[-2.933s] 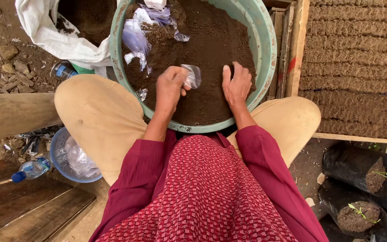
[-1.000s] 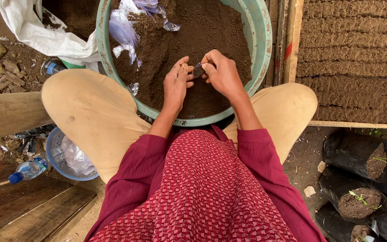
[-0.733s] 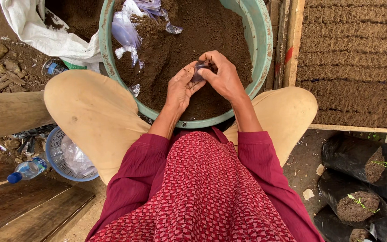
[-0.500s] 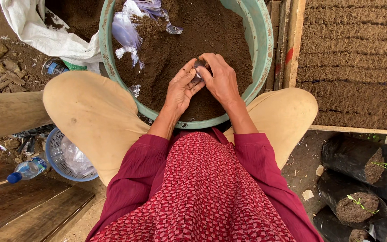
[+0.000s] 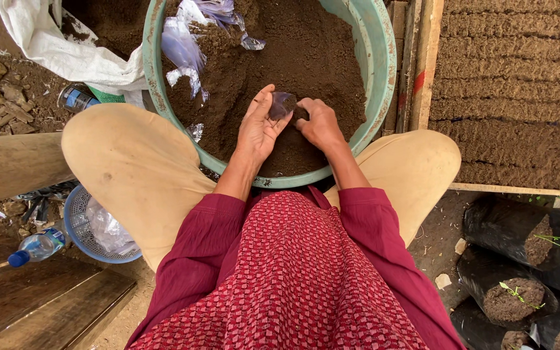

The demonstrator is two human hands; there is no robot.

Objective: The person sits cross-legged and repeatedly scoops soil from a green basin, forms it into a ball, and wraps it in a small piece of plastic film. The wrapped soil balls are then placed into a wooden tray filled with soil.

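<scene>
A large green basin [image 5: 384, 58] full of dark soil [image 5: 299, 45] sits between my knees. My left hand [image 5: 257, 126] holds a small clear plastic bag [image 5: 281, 104], partly filled with soil, upright against its fingers above the soil. My right hand [image 5: 319, 123] is beside it, fingers curled down into the soil just right of the bag. More crumpled clear plastic bags [image 5: 183, 45] lie on the soil at the basin's far left.
A wooden frame [image 5: 432, 71] at the right holds rows of packed soil-filled bags [image 5: 513, 84]. Black bags with seedlings [image 5: 520, 298] stand at the lower right. A white sack [image 5: 66, 52], stones, a blue basket [image 5: 92, 227] and a water bottle [image 5: 34, 246] are at the left.
My right hand let go of the small bag's top and dropped to the soil beside it. My left hand keeps the bag, now more upright and visible.
</scene>
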